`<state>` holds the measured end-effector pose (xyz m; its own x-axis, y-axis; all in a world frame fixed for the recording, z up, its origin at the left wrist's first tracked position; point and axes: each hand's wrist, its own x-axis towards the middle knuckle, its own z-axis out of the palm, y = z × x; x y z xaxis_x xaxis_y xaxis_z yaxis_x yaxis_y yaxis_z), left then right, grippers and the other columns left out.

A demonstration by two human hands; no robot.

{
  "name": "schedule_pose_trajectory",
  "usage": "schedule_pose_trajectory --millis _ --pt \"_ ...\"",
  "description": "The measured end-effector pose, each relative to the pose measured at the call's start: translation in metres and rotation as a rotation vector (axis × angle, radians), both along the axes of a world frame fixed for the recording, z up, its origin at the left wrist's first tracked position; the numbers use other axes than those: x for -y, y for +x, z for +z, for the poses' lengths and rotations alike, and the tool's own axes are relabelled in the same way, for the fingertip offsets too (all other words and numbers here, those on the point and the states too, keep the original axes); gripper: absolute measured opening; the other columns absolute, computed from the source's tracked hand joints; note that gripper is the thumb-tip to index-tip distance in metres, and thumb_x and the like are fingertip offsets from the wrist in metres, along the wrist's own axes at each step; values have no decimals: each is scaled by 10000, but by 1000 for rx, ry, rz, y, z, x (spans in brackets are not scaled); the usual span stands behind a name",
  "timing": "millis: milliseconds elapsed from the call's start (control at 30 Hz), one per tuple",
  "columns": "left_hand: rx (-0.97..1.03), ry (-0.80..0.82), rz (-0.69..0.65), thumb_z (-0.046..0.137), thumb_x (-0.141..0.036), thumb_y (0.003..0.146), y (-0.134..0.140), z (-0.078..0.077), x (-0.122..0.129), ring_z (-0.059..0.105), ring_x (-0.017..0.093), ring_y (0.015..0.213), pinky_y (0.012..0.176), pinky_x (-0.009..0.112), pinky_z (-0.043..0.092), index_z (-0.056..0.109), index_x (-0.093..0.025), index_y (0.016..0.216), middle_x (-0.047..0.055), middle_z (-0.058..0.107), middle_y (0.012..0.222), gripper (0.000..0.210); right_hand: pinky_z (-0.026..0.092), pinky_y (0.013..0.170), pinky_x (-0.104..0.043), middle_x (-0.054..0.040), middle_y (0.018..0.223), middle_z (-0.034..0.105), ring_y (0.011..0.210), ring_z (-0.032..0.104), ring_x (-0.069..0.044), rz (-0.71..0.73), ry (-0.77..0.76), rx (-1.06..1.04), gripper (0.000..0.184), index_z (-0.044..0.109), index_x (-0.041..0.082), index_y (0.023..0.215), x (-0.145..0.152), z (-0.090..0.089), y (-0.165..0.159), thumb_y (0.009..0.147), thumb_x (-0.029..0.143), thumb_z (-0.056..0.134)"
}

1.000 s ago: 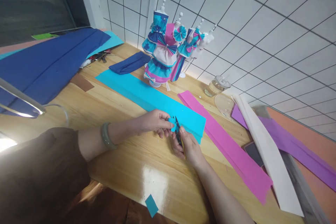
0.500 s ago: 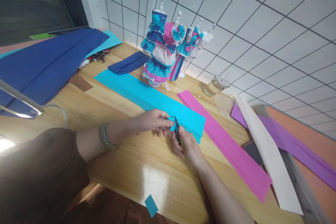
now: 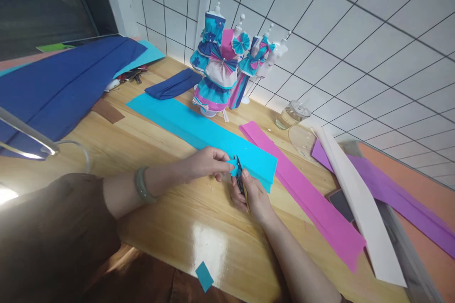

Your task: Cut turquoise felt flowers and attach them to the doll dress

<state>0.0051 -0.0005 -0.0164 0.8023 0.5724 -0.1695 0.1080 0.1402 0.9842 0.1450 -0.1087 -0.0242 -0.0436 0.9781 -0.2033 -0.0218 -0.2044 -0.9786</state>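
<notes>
Between the fingertips of my left hand [image 3: 212, 163] is a small piece of blue crepe paper [image 3: 232, 166]. My right hand [image 3: 253, 193] grips a pair of small scissors [image 3: 240, 174] with dark blades and some yellow on the handle. The blades point away from me and stand slightly apart at the blue piece. Whether they are cutting into it, I cannot tell. Beneath and beyond both hands lies a long strip of bright blue crepe paper [image 3: 199, 125]. A small teal paper square [image 3: 204, 276] rests near the table's front edge.
Several small dress forms [image 3: 220, 66] in paper dresses stand by the tiled wall. Pink [image 3: 302, 194], white [image 3: 362, 208] and purple [image 3: 401, 194] paper strips lie to the right. A glass jar [image 3: 292, 114] stands behind. Dark blue paper [image 3: 67, 85] covers the left side.
The small blue piece has shifted slightly in my left fingers, and the scissor blades appear a little wider apart. Both hands stay in nearly the same place.
</notes>
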Motion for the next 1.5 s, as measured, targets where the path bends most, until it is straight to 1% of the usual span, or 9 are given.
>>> schedule_pose_trajectory --millis 167,267,367,533,633,767,933,1167,1500 --pt "-1 -30 30 597 -376 670 0 4 3 507 91 528 512 197 343 598 -128 653 -1 561 545 249 262 347 -207 95 400 304 285 276 -59 -12 -7 -43 440 454 171 718 -1 1 -1 866 544 274" --pt "9 -73 58 602 -357 666 2 4 6 498 85 518 508 195 334 592 -128 635 -3 560 542 231 256 337 -202 95 398 311 281 275 -58 -23 -4 -57 431 450 173 721 -1 1 -2 864 543 281" --pt "44 -68 91 593 -340 678 4 2 9 484 77 512 513 197 331 586 -126 616 -2 563 549 222 249 334 -201 95 394 306 278 267 -58 -47 -4 -70 432 445 177 705 -1 0 -3 865 543 279" --pt "70 -54 123 581 -347 701 6 -1 13 487 78 520 519 203 325 598 -124 633 -3 562 547 234 254 356 -214 72 371 303 292 293 -64 -56 14 -73 497 386 188 540 -1 1 -4 884 516 243" --pt "90 -75 123 584 -366 705 5 -3 14 493 81 530 534 208 335 600 -127 645 -6 561 550 247 247 359 -219 64 360 299 294 290 -66 -62 10 -60 531 360 193 493 -1 3 -5 882 528 226" --pt "86 -77 119 577 -373 715 5 -5 15 500 88 549 553 217 343 601 -128 659 1 567 569 253 252 368 -225 61 363 309 300 294 -71 -61 15 -73 523 367 194 500 -2 4 -5 890 511 223" --pt "86 -78 122 572 -379 714 5 -4 16 500 92 560 571 224 356 598 -126 645 14 582 595 264 254 374 -228 63 382 318 305 310 -75 -50 34 -91 497 391 191 535 -3 1 -4 899 488 228" --pt "70 -134 137 584 -379 693 6 -3 17 496 92 547 562 226 352 591 -130 635 13 582 593 256 256 390 -230 59 382 326 316 322 -74 -55 57 -37 506 390 187 526 -2 -3 -3 903 483 226" --pt "125 -214 139 614 -344 685 6 -2 19 480 78 535 559 226 353 589 -128 619 -3 562 575 227 251 376 -236 57 369 306 304 298 -72 -58 74 -47 539 362 195 479 -2 3 -8 887 517 220"
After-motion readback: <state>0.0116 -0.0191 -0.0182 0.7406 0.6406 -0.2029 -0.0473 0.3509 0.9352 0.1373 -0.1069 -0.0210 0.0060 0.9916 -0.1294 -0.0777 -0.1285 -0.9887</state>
